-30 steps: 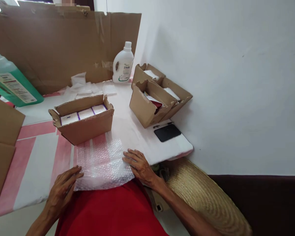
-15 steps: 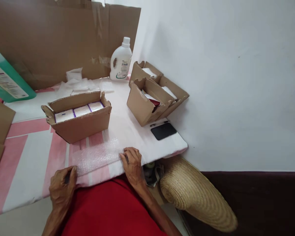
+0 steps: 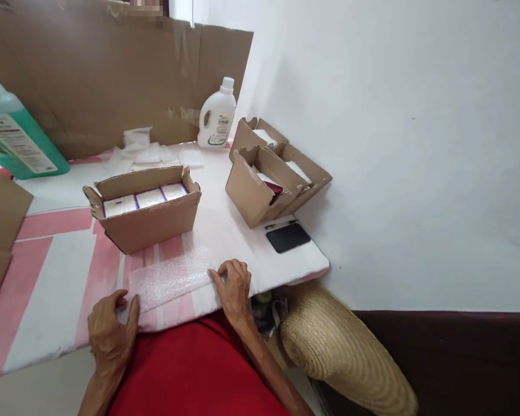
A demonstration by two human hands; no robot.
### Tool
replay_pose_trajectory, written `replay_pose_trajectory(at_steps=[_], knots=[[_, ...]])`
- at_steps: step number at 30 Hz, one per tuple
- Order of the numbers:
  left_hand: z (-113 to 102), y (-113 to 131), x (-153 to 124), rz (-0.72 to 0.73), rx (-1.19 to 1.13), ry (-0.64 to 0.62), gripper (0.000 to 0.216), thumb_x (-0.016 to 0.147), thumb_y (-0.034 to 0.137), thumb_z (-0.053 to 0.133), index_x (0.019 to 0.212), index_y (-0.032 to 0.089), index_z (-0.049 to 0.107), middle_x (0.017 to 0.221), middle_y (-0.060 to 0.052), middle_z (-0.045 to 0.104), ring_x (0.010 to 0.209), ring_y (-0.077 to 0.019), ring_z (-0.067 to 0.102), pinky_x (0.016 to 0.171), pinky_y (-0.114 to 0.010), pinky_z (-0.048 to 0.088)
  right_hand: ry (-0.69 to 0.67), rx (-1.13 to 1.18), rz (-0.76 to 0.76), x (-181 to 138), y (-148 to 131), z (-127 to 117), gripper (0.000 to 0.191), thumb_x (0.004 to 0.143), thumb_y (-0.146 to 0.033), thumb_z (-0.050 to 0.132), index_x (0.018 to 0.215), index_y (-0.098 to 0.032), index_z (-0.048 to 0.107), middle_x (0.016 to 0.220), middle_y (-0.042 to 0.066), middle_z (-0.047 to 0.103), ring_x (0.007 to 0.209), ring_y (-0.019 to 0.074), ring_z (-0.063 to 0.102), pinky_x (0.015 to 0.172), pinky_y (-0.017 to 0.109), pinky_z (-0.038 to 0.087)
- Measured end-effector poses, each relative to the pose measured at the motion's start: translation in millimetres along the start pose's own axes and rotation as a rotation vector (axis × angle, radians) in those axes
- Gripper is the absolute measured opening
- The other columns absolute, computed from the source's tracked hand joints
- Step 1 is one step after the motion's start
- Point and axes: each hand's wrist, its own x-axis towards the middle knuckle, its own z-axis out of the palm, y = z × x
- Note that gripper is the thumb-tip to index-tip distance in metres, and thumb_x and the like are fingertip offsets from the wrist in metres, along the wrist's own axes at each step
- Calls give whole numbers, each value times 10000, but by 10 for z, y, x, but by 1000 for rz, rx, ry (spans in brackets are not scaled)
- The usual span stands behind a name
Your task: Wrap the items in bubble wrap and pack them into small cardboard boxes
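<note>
Two hands: both rest at the near edge of the pink-and-white striped worktop point(image 3: 60, 277), one at each end of a clear sheet of bubble wrap point(image 3: 169, 277).
Left hand point(image 3: 109, 332): palm down, fingers loosely spread, fingertips at the sheet's left end, thumb against its corner; it pins rather than pinches.
Right hand point(image 3: 233, 284): fingers curled, tips pressing the sheet's right end flat; whether an edge is nipped under them is hard to tell from this angle.
Why held so: a hand at either end likely keeps the light, springy film stretched and flat.
Bubble wrap: a narrow translucent strip, the pink stripes showing through; it lies just in front of the open brown cardboard box of white purple-edged packets point(image 3: 145, 211), close but apart from it.
Farther right: three open brown cardboard boxes nested in a cluster point(image 3: 273, 173), tilted toward the person, perhaps for easy reach.
Beside them: a flat black phone-like slab point(image 3: 288, 237) with a dark pen point(image 3: 281, 223) just behind it.
Back edge: white plastic jug point(image 3: 217, 115), green liquid bottle point(image 3: 8, 138), standing against a brown cardboard screen point(image 3: 112, 69).
</note>
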Motion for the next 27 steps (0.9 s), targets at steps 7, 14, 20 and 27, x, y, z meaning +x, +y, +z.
replay_pose_trajectory(at_steps=[7, 14, 20, 27], knots=[[-85, -181, 99, 526, -196, -239, 227, 948, 186, 536, 1143, 224, 646, 1094, -64, 706, 1014, -204, 639, 895, -344, 444, -75, -62, 47, 107, -25, -49, 175, 871, -251, 765, 811, -206, 607, 915, 34, 649, 960, 255, 541, 836, 361, 363], [-165, -326, 138, 663, -165, -295, 307, 957, 263, 552, 1246, 211, 641, 1205, -88, 685, 1110, -202, 634, 915, -308, 484, -304, -102, 12, 295, -100, -132, 104, 894, -223, 685, 805, -206, 635, 977, 74, 645, 1017, 269, 561, 823, 352, 391], [-143, -324, 70, 666, -163, -238, 287, 975, 240, 519, 1218, 204, 665, 1188, -105, 692, 1081, -204, 653, 859, -294, 511, -329, -37, 6, 315, -160, -139, 102, 884, -116, 616, 830, -201, 602, 912, 31, 650, 894, 196, 584, 777, 283, 388], [-154, -307, -16, 612, -196, -235, 290, 968, 219, 542, 1236, 206, 653, 1198, -104, 693, 1098, -215, 655, 886, -316, 528, -378, -52, 92, 325, -202, -292, 184, 930, -349, 661, 975, -178, 609, 851, 51, 686, 775, 200, 631, 673, 275, 379]])
